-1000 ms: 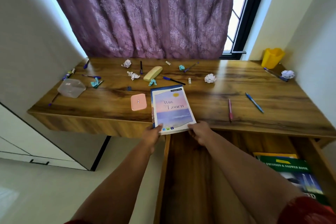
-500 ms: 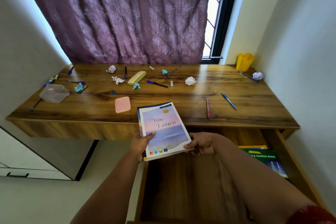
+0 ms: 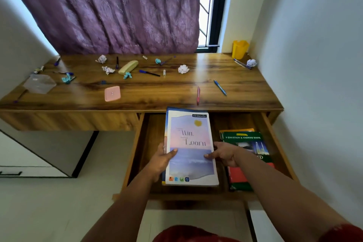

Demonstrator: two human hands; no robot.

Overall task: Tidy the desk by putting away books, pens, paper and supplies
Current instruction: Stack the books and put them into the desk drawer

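I hold a stack of notebooks [image 3: 190, 147], the top one with a pastel "Win, Learn" cover, over the open wooden drawer [image 3: 137, 155] under the desk. My left hand [image 3: 162, 160] grips its left edge and my right hand [image 3: 224, 153] grips its right edge. A green question-and-answer book [image 3: 249, 145] lies on other books in the drawer's right side. On the desk [image 3: 157, 92] lie a pink pen [image 3: 198, 95], a blue pen [image 3: 220, 87], crumpled paper balls [image 3: 183, 69] and more pens.
A yellow pen cup [image 3: 239, 49] stands at the desk's back right corner. A clear plastic box [image 3: 40, 83], a pink square case [image 3: 112, 93] and a cream pencil case [image 3: 128, 67] sit on the left half. A purple curtain hangs behind; a cabinet stands at left.
Both hands lifted the notebooks off the desk's front edge and brought them down and toward me, over the open drawer. The view tilted down, showing more of the drawer.
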